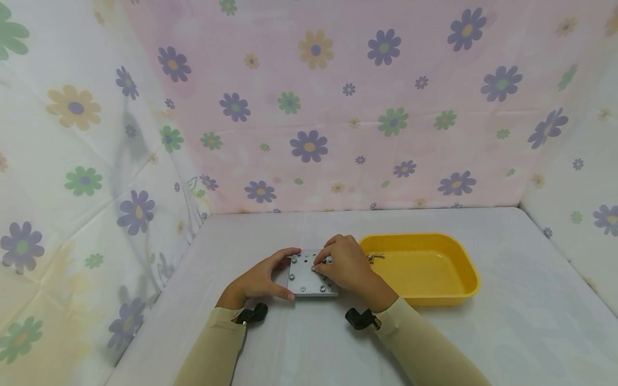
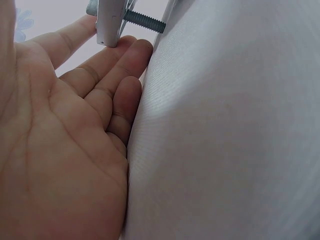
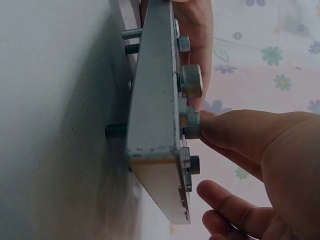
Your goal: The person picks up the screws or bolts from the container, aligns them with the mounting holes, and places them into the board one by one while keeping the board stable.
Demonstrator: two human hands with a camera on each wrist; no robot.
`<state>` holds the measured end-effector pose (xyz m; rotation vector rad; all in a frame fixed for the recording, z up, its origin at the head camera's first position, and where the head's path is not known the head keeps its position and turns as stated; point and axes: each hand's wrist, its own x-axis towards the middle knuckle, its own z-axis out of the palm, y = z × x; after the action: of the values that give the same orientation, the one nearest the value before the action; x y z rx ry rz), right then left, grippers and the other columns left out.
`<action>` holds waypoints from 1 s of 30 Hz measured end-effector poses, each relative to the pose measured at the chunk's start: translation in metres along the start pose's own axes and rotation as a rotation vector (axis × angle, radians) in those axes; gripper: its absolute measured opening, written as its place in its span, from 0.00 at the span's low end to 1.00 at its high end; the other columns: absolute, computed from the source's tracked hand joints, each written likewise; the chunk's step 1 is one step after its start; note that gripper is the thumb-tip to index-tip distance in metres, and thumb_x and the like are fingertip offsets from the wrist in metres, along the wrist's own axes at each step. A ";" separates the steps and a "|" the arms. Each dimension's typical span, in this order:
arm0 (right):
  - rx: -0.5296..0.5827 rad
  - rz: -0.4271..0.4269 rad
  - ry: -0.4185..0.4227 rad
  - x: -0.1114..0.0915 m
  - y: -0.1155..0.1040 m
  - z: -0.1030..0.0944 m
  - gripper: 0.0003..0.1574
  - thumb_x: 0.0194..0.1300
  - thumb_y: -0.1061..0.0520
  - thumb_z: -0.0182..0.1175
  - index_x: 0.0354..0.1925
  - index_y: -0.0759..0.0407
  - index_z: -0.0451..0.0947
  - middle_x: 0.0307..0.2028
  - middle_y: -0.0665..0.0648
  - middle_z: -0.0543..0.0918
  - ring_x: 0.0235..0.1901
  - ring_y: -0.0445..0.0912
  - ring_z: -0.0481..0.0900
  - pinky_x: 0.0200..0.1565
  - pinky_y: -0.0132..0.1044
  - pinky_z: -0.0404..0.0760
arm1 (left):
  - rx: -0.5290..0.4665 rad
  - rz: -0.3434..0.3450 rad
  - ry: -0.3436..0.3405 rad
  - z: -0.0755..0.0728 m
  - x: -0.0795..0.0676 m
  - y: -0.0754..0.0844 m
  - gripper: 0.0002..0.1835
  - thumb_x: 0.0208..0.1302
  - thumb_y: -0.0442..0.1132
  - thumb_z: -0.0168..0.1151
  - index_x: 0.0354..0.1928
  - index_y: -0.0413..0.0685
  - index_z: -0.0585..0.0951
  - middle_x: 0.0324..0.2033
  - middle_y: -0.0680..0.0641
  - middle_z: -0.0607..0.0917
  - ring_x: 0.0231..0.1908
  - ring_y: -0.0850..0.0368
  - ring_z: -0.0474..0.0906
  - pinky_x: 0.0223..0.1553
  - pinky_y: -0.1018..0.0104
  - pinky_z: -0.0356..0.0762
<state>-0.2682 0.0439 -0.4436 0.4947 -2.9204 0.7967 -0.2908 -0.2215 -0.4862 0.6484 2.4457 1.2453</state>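
A grey metal plate (image 1: 305, 280) lies in front of me in the head view, with several socket-head screws standing in its holes. My left hand (image 1: 258, 277) grips its left side, thumb at the near corner and index finger at the far one. With thumb and index finger, my right hand (image 1: 348, 266) pinches the head of a screw (image 3: 192, 125) near the plate's middle. In the right wrist view, threaded screw ends (image 3: 116, 131) stick out below the plate. The left wrist view shows another threaded end (image 2: 145, 21) under it, beside my curled fingers.
A yellow tray (image 1: 470, 281) stands right of the plate, beside my right wrist. Several loose screws (image 1: 379, 256) lie at its left end. White cloth (image 1: 289, 343) covers the table, and flowered curtains (image 1: 338, 161) enclose it at the back and sides.
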 end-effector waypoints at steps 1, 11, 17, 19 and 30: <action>0.001 0.001 0.000 0.000 0.000 0.000 0.02 0.62 0.43 0.74 0.36 0.33 0.93 0.51 0.47 0.83 0.56 0.48 0.74 0.60 0.47 0.74 | 0.002 0.001 0.000 0.000 0.000 0.000 0.61 0.38 0.53 0.88 0.77 0.73 0.64 0.72 0.61 0.71 0.72 0.55 0.66 0.76 0.42 0.52; 0.045 0.035 -0.012 -0.001 -0.002 -0.002 0.03 0.62 0.43 0.74 0.36 0.32 0.92 0.53 0.47 0.82 0.57 0.48 0.72 0.62 0.48 0.75 | 0.012 -0.001 0.004 0.001 0.001 -0.002 0.61 0.38 0.54 0.88 0.77 0.74 0.64 0.72 0.62 0.70 0.73 0.54 0.65 0.76 0.41 0.52; 0.087 0.039 -0.013 -0.001 -0.003 -0.005 0.04 0.63 0.45 0.73 0.38 0.34 0.92 0.54 0.48 0.81 0.58 0.48 0.72 0.63 0.49 0.75 | 0.002 -0.003 0.001 0.001 0.001 -0.004 0.60 0.39 0.53 0.88 0.77 0.73 0.64 0.74 0.61 0.67 0.75 0.51 0.63 0.77 0.39 0.51; 0.107 0.046 -0.019 0.000 -0.003 -0.006 0.04 0.64 0.46 0.73 0.38 0.35 0.93 0.55 0.48 0.81 0.58 0.48 0.72 0.63 0.49 0.76 | 0.002 0.000 0.001 0.001 0.001 -0.004 0.60 0.39 0.54 0.88 0.77 0.73 0.64 0.75 0.61 0.67 0.76 0.51 0.62 0.77 0.39 0.51; 0.178 0.006 -0.035 0.001 0.001 -0.013 0.05 0.64 0.50 0.73 0.40 0.41 0.93 0.54 0.51 0.81 0.59 0.52 0.74 0.65 0.51 0.74 | 0.007 0.029 -0.014 -0.001 0.001 -0.003 0.60 0.39 0.54 0.88 0.77 0.72 0.64 0.72 0.61 0.71 0.72 0.54 0.67 0.76 0.40 0.53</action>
<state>-0.2698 0.0507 -0.4328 0.5181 -2.8979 1.0657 -0.2930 -0.2233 -0.4886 0.6950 2.4394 1.2393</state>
